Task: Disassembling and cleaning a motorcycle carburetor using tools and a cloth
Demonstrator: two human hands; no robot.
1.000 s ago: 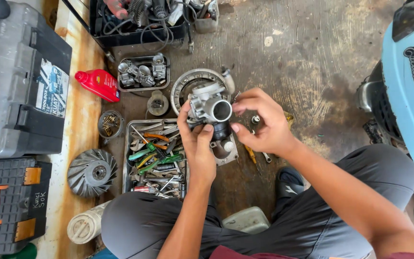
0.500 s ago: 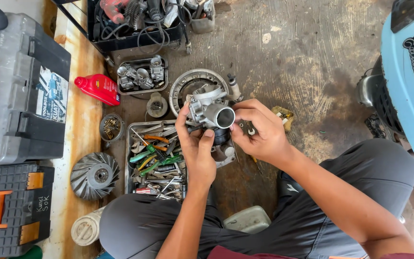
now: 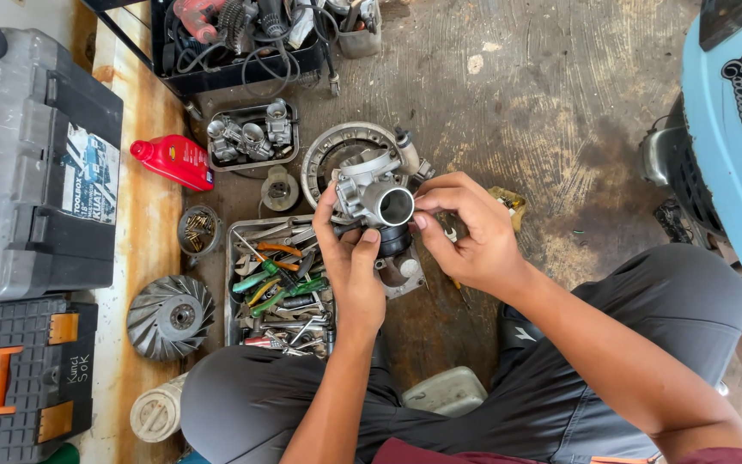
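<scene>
I hold a silver metal carburettor (image 3: 377, 194) with a round open bore above the floor. My left hand (image 3: 349, 258) grips it from below, thumb against its lower body. My right hand (image 3: 465, 228) closes on its right side, fingertips beside the bore. Under it lies a metal tray of hand tools (image 3: 278, 283) with green and orange handles. A round metal ring part (image 3: 337, 150) lies on the floor just behind the carburettor.
A red oil bottle (image 3: 173, 161), a small tray of engine parts (image 3: 251, 135), a finned fan wheel (image 3: 170, 316), a grey toolbox (image 3: 36, 172), a black-and-orange case (image 3: 32, 378) and a black crate of cables (image 3: 251, 39) lie left and behind. A light blue scooter (image 3: 732, 146) stands right.
The view has shifted slightly. My right fingers have moved in closer to the carburettor's bore, and both hands have kept hold of it.
</scene>
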